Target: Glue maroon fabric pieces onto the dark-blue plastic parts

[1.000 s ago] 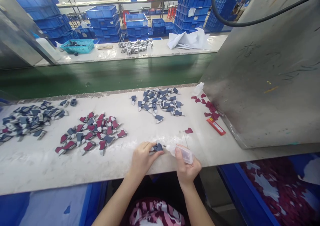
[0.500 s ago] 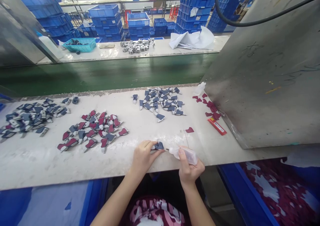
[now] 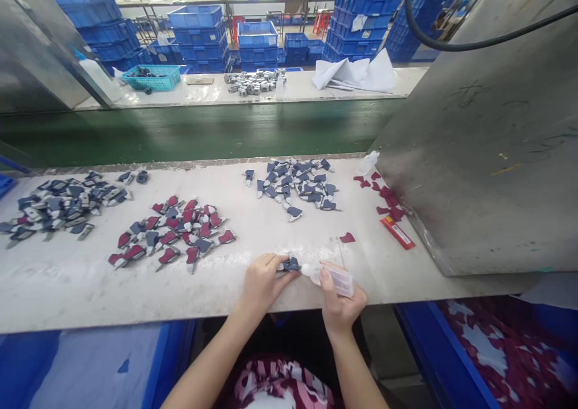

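Observation:
My left hand (image 3: 264,281) pinches a small dark blue-grey moulded part (image 3: 291,264) above the table's front edge. In my right hand (image 3: 342,303) is a translucent squeeze bottle (image 3: 336,279), tilted so its nozzle meets or nearly meets the part. Just beyond the bottle lies a single maroon cut-out piece (image 3: 347,238). Farther back is a pile of blue-grey parts (image 3: 295,183). To the left sits a pile of parts with maroon and blue-grey faces (image 3: 174,231), and beyond it another blue-grey pile (image 3: 63,204).
Maroon pieces (image 3: 391,201) and a red packet (image 3: 397,233) lie beside a slanted metal panel (image 3: 492,156) on the right. A green conveyor belt (image 3: 217,133) runs behind the table. Blue crates (image 3: 428,349) stand below the front edge; a black cable (image 3: 474,46) hangs upper right.
The bottle's nozzle has moved left, closing the small gap to the part in my left hand. The whole view has shifted slightly; both hands keep their grips.

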The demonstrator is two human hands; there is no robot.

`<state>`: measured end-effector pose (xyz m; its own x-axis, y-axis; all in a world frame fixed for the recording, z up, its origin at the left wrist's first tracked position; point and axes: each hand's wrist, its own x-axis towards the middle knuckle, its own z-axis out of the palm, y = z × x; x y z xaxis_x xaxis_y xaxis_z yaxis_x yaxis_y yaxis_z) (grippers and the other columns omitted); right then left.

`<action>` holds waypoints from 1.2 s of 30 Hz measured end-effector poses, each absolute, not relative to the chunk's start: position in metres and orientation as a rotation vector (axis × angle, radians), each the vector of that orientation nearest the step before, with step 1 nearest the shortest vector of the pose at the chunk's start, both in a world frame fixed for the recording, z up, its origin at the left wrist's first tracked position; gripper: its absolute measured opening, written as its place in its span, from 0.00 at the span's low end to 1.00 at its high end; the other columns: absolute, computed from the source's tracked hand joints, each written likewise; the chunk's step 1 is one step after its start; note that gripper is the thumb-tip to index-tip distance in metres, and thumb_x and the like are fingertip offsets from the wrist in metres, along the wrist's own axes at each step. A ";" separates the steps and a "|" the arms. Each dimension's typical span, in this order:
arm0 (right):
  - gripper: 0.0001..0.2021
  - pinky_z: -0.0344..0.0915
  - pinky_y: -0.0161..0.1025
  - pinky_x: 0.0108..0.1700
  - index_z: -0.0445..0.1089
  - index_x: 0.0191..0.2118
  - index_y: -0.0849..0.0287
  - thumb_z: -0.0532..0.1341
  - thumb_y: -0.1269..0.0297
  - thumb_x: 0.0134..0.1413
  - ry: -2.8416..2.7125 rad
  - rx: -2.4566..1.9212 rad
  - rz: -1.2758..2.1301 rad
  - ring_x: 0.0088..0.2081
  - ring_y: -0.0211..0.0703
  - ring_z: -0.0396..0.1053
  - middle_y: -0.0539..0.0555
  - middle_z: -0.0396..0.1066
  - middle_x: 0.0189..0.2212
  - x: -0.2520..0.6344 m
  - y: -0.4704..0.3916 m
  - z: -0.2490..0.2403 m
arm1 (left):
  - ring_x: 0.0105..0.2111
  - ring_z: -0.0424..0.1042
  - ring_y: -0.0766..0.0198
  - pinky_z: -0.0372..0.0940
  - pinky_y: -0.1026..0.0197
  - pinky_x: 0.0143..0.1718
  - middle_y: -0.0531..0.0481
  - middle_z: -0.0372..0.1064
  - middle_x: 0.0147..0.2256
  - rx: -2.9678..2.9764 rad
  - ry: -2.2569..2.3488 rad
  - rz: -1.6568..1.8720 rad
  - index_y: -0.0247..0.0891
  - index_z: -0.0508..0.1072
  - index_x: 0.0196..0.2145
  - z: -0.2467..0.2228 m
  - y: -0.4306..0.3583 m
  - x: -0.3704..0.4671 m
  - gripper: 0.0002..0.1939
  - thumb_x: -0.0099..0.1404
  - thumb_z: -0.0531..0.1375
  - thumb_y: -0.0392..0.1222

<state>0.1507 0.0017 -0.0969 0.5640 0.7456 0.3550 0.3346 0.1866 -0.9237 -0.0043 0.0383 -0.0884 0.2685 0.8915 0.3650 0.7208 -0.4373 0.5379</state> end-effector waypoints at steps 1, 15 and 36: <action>0.15 0.74 0.39 0.26 0.79 0.32 0.63 0.67 0.54 0.53 -1.023 -1.406 0.379 0.26 0.50 0.78 0.59 0.80 0.27 0.150 0.002 -0.097 | 0.31 0.78 0.57 0.72 0.59 0.33 0.48 0.79 0.31 2.280 1.483 0.931 0.37 0.76 0.38 -0.088 0.038 -0.004 0.11 0.62 0.69 0.46; 0.11 0.75 0.38 0.28 0.80 0.34 0.63 0.67 0.58 0.54 -1.078 -1.384 0.460 0.28 0.50 0.79 0.58 0.81 0.29 0.147 0.005 -0.089 | 0.31 0.78 0.57 0.72 0.59 0.33 0.48 0.78 0.31 2.266 1.459 0.945 0.37 0.76 0.38 -0.088 0.038 -0.005 0.10 0.63 0.68 0.45; 0.17 0.73 0.45 0.33 0.78 0.30 0.65 0.68 0.51 0.50 -0.796 -1.466 0.519 0.31 0.55 0.78 0.60 0.79 0.27 0.157 0.002 -0.099 | 0.30 0.78 0.58 0.72 0.60 0.31 0.49 0.77 0.30 2.266 1.516 0.959 0.38 0.75 0.35 -0.090 0.038 -0.005 0.12 0.60 0.70 0.48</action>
<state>0.1570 0.0018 -0.0993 0.6520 0.7421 0.1556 0.1566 0.0690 -0.9853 -0.0047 0.0376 -0.0902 0.2418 0.8922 0.3816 0.7270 -0.4270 0.5378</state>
